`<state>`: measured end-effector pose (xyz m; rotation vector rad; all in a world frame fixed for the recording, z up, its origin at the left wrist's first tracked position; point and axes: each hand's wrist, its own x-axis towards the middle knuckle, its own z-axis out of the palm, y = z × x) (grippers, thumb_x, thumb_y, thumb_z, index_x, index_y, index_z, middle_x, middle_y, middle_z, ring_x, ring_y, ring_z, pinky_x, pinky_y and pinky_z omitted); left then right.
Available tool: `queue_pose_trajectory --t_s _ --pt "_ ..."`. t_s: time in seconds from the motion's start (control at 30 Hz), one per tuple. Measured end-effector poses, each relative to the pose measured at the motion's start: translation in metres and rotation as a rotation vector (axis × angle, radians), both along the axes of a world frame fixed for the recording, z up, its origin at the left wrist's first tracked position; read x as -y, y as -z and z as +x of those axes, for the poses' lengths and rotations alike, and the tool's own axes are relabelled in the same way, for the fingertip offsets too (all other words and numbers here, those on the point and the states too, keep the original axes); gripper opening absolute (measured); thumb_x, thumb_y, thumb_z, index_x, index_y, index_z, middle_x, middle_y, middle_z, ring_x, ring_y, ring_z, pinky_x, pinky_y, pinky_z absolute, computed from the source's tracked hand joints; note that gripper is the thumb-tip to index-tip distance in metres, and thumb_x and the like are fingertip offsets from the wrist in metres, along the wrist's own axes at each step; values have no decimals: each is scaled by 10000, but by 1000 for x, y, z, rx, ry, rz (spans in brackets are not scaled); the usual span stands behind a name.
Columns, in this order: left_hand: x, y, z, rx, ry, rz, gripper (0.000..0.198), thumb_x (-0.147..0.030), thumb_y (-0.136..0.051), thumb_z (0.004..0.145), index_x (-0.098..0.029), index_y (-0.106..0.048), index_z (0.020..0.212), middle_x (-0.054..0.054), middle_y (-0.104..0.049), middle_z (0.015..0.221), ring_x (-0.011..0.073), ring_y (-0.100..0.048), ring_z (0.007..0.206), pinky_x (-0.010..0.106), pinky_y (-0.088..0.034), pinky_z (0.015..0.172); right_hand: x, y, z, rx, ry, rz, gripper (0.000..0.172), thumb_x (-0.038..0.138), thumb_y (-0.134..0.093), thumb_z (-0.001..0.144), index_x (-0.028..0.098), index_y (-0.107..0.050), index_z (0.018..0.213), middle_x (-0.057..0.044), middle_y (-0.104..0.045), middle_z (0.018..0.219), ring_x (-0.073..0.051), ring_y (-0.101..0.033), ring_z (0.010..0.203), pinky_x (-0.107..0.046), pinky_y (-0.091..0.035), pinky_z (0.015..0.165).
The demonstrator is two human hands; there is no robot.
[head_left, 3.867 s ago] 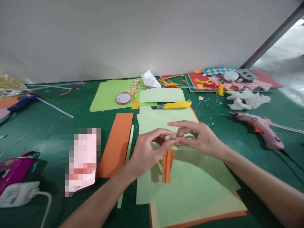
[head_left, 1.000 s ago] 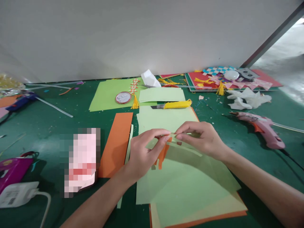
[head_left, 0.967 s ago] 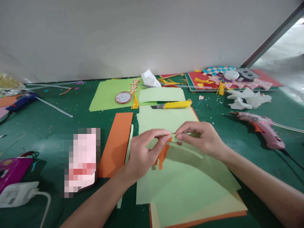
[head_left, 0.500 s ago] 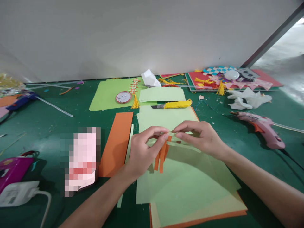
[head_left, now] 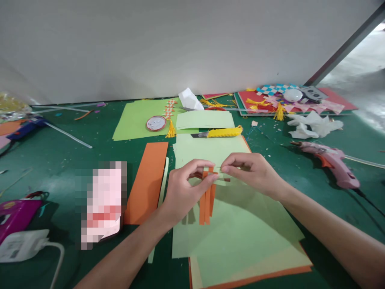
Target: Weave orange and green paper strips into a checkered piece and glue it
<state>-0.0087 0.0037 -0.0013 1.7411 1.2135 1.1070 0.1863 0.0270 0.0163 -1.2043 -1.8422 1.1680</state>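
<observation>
My left hand (head_left: pixel 186 184) pinches a small weave of paper strips (head_left: pixel 207 200), orange ones hanging down and pale green ones crossing them near the top. Its thumb and fingers cover part of the weave. To the right, my right hand (head_left: pixel 251 172) is closed with thumb and forefinger on the end of a pale green paper strip (head_left: pixel 220 176). Both hands are above a stack of pale green paper sheets (head_left: pixel 240 233), with orange edges showing beneath. Left of my left hand lie an orange paper piece (head_left: pixel 147 180) and a narrow green strip (head_left: pixel 152 253).
A yellow box cutter (head_left: pixel 224 132) lies just beyond my hands. A pink glue gun (head_left: pixel 333 162) rests at right, near crumpled tissue (head_left: pixel 315 124). A blurred-out phone (head_left: pixel 104 204), a white charger (head_left: pixel 22 245) and a blue glue gun (head_left: pixel 28 128) are at left. A wall stands behind.
My left thumb has shifted slightly on the weave, and the checked top now shows. The orange strips hang straighter. My right fingers have moved slightly away from the left ones.
</observation>
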Motion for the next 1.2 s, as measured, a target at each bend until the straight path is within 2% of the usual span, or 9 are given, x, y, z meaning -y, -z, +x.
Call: queue_pose_trajectory --t_s 0.4,0.97,1.07,1.2 --pt "0 3 -1 11 1 11 155 -301 -699 811 -229 -688 948 1 -702 836 110 -624 681 212 -559 694 -1 1 2 4 -30 -27 214 358 -605 845 178 -667 748 -15 -680 694 -126 -629 615 -224 -487 574" --pt "0 2 0 22 -13 14 164 -317 -714 797 -222 -693 929 -2 -700 788 114 -633 660 209 -562 659 -3 1 6 38 -81 -69 293 416 -590 853 165 -641 709 -22 -646 664 -126 -565 620 -239 -434 569" --pt "-1 2 0 27 -24 9 152 -314 -715 796 -228 -694 920 -7 -698 778 112 -634 653 206 -564 656 -4 2 7 78 -109 -74 289 443 -616 828 170 -634 732 -2 -593 666 -112 -508 612 -230 -400 552" --pt "-1 2 0 38 -31 -5 147 -301 -715 798 -234 -695 928 -14 -693 777 104 -636 655 192 -563 657 -5 3 8 144 -111 -72 323 445 -616 821 172 -562 659 42 -410 591 -83 -352 547 -221 -280 480"
